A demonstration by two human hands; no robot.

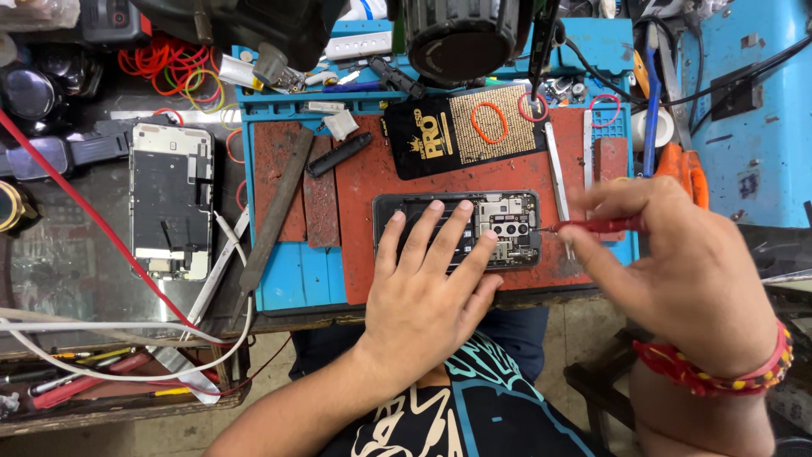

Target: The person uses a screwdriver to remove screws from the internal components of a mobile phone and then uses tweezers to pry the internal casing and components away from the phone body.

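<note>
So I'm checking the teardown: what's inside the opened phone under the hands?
Inside the opened phone a metal-shielded board and camera modules show at its right end. The left hand covers the middle; the remaining interior is hidden.

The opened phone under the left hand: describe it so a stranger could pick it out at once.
On the blue work mat lies a red pad. Near its front edge the left hand presses a dark opened phone, circuitry exposed. The other opened phone, white-framed, lies untouched off the mat.
</note>
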